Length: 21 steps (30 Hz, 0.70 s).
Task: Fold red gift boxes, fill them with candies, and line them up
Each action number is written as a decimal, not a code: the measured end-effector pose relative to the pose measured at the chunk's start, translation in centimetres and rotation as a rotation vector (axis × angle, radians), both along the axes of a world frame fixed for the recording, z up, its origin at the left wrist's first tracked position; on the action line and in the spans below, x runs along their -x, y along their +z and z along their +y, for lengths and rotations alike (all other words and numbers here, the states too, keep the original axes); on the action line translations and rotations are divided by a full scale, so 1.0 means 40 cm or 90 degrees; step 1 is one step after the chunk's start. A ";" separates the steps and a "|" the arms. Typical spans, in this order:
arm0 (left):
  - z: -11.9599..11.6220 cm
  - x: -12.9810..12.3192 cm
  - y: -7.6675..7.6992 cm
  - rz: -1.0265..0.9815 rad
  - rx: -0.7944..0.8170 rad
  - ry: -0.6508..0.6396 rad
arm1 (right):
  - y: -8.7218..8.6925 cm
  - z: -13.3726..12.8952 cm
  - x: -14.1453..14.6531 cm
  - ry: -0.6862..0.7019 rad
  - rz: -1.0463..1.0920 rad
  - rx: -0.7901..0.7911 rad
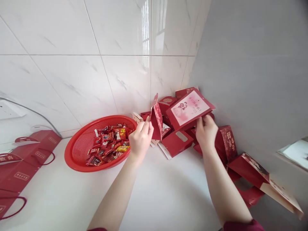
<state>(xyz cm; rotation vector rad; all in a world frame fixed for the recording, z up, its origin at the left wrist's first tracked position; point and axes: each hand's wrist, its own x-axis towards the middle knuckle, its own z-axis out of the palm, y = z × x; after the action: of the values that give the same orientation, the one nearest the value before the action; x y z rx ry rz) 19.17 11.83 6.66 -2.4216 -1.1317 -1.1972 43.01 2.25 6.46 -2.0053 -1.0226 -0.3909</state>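
Note:
My left hand (141, 136) pinches a narrow red folded box (157, 120) by its edge, right of the red basket (79, 163). In my right hand (206, 131) is a red box (192, 107) with a pink and white printed panel, gripped at its lower edge and tilted. The two held boxes are apart. Several red boxes lie loosely piled behind and below them, among them one (177, 143) with a pale oval window on the white table. Wrapped candies (108, 146) in red and yellow packets fill part of the basket.
Red boxes with cord handles (29, 160) stand in a row at the left edge of the white table (154, 192). More red boxes (250, 170) lie at the right by the grey wall. A cable (36, 110) runs from a wall socket (8, 109).

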 end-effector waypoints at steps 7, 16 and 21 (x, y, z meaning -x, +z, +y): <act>0.001 -0.163 -0.135 0.183 0.299 0.006 | -0.058 0.061 0.051 0.109 0.122 0.362; 0.019 -0.077 -0.209 0.231 0.365 -0.006 | 0.149 0.161 -0.053 0.030 0.056 0.275; -0.057 0.019 -0.125 0.187 0.283 -0.144 | 0.181 0.403 -0.075 0.118 0.113 0.305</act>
<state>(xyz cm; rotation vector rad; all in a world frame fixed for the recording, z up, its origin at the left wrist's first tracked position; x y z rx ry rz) 18.42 9.55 1.64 -2.9996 -1.1500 -0.6508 46.00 18.36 13.70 -2.2831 -1.2613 0.1472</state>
